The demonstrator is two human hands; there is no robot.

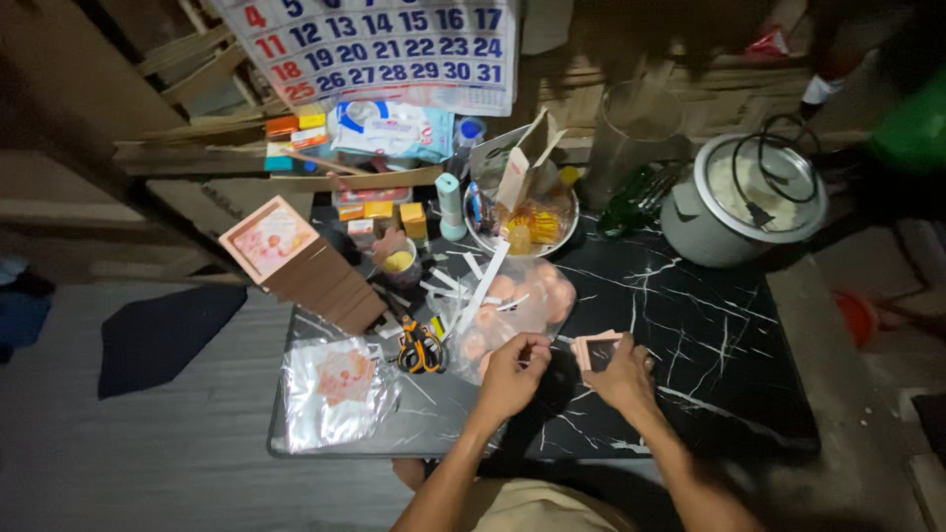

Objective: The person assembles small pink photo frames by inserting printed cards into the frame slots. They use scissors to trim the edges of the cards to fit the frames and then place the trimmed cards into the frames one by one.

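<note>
My left hand (512, 374) rests on the black marble-patterned table (709, 374), fingers pinched on the edge of a clear plastic bag (517, 300) holding pinkish-orange round pieces. My right hand (623, 372) holds a small stack of pink square cards (594, 350) just to the right of that bag. Both hands sit close together near the table's front middle.
Yellow-handled scissors (421, 347) lie left of my hands. A clear packet with an orange item (335, 389) lies at the front left. A stack of pink-topped brown boxes (301, 261), a bowl of packets (522, 217), a rice cooker (749, 197) and a wall calendar (384, 49) stand behind.
</note>
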